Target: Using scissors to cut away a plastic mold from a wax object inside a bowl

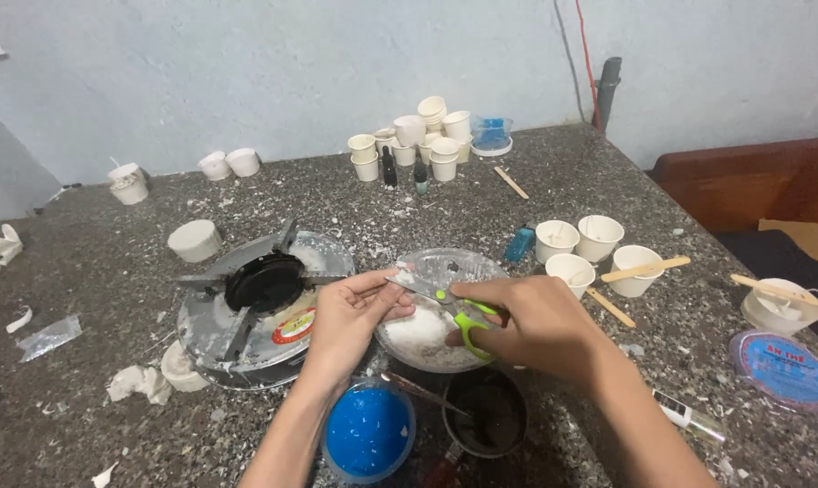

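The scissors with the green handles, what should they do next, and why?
Probably close the blades. The right hand holds the scissors with the blades pointing at a small white piece pinched by the left hand, right above the clear bowl of white bits, so a snipped piece would likely fall in there.

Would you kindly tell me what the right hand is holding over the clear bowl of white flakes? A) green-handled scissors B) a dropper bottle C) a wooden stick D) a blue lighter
A: the right hand has its fingers through the green handles of the scissors, whose blades point toward the left hand above the bowl.
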